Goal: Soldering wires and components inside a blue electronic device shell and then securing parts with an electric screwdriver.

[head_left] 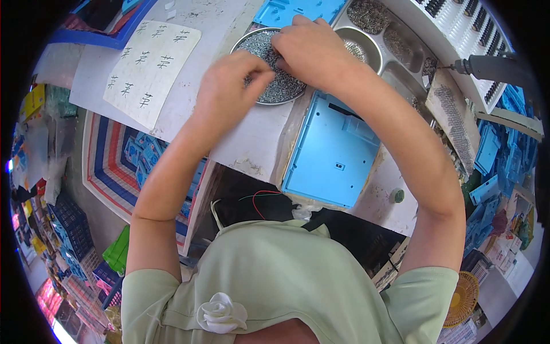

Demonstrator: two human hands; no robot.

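A light-blue panel [329, 163] lies nearest on the bench [246, 140], its long axis running away and leaning right, the right forearm [395, 120] crossing its far corner. Just beyond, a round metal dish [278, 104] holds loose grey screws [286, 87] pointing every way, partly hidden by the left hand [229, 83] and right hand [314, 51], both with fingers curled, though I cannot tell whether either grips any; farther off, a steel tray [396, 73] has compartments of small metal parts [367, 14].
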